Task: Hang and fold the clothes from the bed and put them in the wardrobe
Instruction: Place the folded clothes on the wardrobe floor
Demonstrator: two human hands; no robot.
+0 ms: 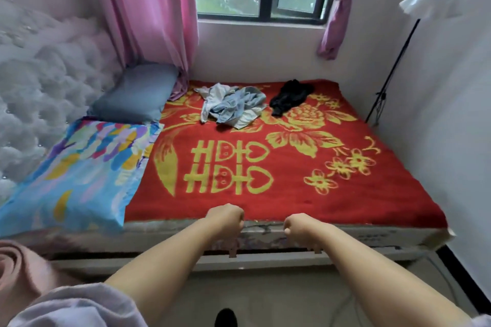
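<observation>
Bed (332,233) under red blanket (265,194) — bore two pillows (79,167), pale crumpled clothes (233,105), black garment (289,95) just beside.

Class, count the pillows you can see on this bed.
2. A grey-blue pillow lies by the pink curtain; a multicoloured pillow lies nearer the camera, along the headboard. Others may be out of view.

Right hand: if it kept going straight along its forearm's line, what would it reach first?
Probably the red blanket near the bed's edge; the right hand points up-left toward it. Depth is unclear.
</observation>
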